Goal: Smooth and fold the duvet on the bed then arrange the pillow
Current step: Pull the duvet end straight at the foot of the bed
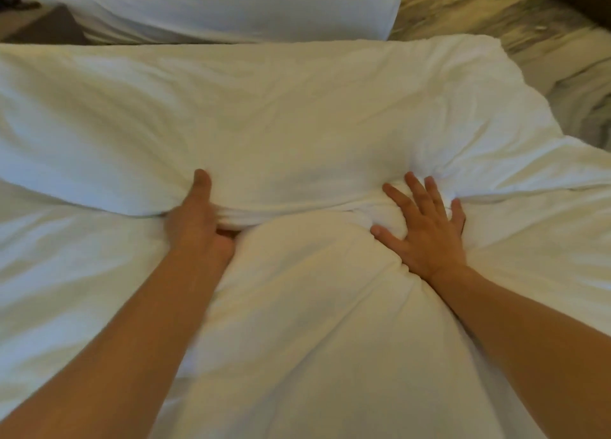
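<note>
A white duvet [264, 114] lies bunched across the bed, its folded upper layer spreading far and wide ahead of me. A puffy mound of the same duvet [314, 306] runs between my arms toward me. My left hand [195, 220] grips the near edge of the folded layer, thumb on top and fingers tucked under. My right hand [426, 230] lies flat with fingers spread, pressing on a crumpled bunch of duvet. No pillow can be told apart from the bedding.
A second bed [231, 12] with white sheets stands beyond, parallel to this one. Patterned carpet [479, 12] shows at the upper right. More rumpled grey-white bedding [585, 107] hangs at the right edge. A dark strip of floor [46, 28] lies between the beds.
</note>
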